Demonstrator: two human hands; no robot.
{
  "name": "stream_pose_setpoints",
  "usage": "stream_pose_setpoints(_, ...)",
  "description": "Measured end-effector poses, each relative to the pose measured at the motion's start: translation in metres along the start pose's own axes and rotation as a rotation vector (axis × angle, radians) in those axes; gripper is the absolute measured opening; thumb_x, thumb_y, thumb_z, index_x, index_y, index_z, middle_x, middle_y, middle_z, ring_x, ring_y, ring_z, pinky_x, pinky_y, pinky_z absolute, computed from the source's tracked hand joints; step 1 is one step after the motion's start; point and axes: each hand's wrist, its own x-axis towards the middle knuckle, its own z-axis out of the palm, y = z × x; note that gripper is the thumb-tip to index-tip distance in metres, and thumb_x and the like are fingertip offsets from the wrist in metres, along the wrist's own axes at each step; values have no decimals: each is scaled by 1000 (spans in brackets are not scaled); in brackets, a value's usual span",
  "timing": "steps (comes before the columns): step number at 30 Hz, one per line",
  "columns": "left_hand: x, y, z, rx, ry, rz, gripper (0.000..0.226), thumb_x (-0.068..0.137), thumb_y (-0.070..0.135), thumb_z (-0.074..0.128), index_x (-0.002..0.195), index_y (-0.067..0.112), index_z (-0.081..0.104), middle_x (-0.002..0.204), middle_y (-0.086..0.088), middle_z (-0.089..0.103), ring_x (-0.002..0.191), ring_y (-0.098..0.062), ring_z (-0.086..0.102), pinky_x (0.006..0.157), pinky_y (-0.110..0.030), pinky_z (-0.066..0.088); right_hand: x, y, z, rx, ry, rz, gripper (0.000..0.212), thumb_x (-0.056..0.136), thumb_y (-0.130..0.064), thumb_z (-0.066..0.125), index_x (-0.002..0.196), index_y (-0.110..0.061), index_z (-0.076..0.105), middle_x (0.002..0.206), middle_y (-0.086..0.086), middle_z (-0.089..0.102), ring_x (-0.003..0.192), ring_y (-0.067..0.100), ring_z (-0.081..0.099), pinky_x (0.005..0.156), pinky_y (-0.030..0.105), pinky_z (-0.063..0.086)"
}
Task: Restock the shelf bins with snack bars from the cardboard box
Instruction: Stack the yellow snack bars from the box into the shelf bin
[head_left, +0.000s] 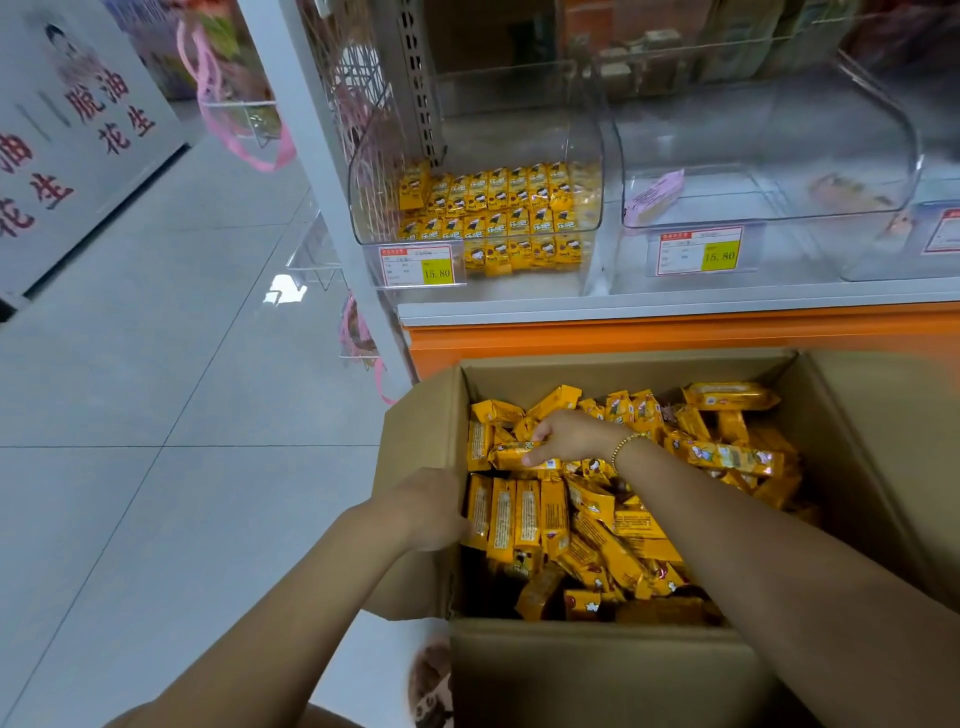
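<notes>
An open cardboard box (597, 670) stands on the floor below me, filled with several yellow snack bars (613, 530). My right hand (571, 434) reaches into its far left part, fingers closed around one yellow bar (511, 457). My left hand (426, 512) rests on the box's left wall, fingers over a row of upright bars; whether it grips a bar is hidden. Above, a clear shelf bin (467, 130) holds neat rows of the same yellow bars (498, 208) along its bottom.
Right of the stocked bin sits a second clear bin (779, 156) with one pink packet (652, 197). Price tags (423, 265) hang on the bin fronts. An orange shelf edge (675, 332) runs just behind the box. Pale tiled floor (156, 364) spreads to the left.
</notes>
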Motion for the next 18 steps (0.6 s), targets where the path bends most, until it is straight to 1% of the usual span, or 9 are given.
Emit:
stream_pose_setpoints(2,0,-1,-1,-25,37,-6,28,96,31,50,72,18,42,74,3,41,72,-12,45,49,-14,30,-7,4,2,34,80,4,59,86,-41,67,134,-9,53,142,7,49,129,23,45,102,30,38)
stream_pose_setpoints(5,8,-4,-1,-158,199,-12,37,94,35,52,63,19,39,69,3,39,73,-14,45,52,-20,32,-26,3,0,34,239,-38,57,84,-39,70,133,-14,55,142,6,47,130,23,43,100,29,36)
stream_pose_setpoints(7,17,-5,-3,-374,317,4,45,92,43,53,58,16,40,63,0,41,65,-17,46,59,-29,36,-43,-1,-4,91,362,-149,53,81,-39,72,129,-19,60,141,3,44,131,21,40,98,25,32)
stream_pose_setpoints(9,21,-4,-11,-665,354,2,49,88,54,54,61,14,51,64,-4,54,66,-20,57,72,-38,49,-63,-8,-12,150,447,-282,47,78,-37,75,123,-27,64,139,-3,43,129,14,39,96,19,28)
stream_pose_setpoints(11,19,-2,-22,-963,234,6,48,85,59,55,83,12,65,80,-6,69,82,-21,68,84,-37,56,-81,-14,-20,148,479,-411,45,76,-36,78,119,-36,65,138,-11,40,126,6,36,99,18,26)
stream_pose_setpoints(13,13,1,-32,-1122,7,97,54,82,54,57,105,6,67,97,-14,72,91,-22,69,85,-31,56,-96,-20,-28,97,530,-572,46,74,-39,77,118,-38,65,135,-15,37,123,2,33,101,22,29)
stream_pose_setpoints(15,5,3,-39,-1152,-119,184,56,76,45,62,111,2,64,103,-18,70,93,-23,68,85,-30,56,-105,-21,-34,-15,577,-716,48,74,-50,70,119,-36,65,135,-14,41,120,3,32,96,27,35)
stream_pose_setpoints(16,3,4,-42,-1170,-156,208,54,74,41,64,111,1,64,104,-19,70,92,-23,68,86,-30,55,-111,-22,-37,-44,579,-740,51,73,-54,65,120,-37,64,136,-14,42,118,1,31,94,27,37)
stream_pose_setpoints(18,-1,7,-48,-1223,-205,218,47,73,33,66,106,0,66,98,-17,71,85,-20,69,81,-29,57,-121,-20,-43,13,563,-723,53,70,-62,62,121,-46,60,133,-25,38,112,-7,31,93,18,34)
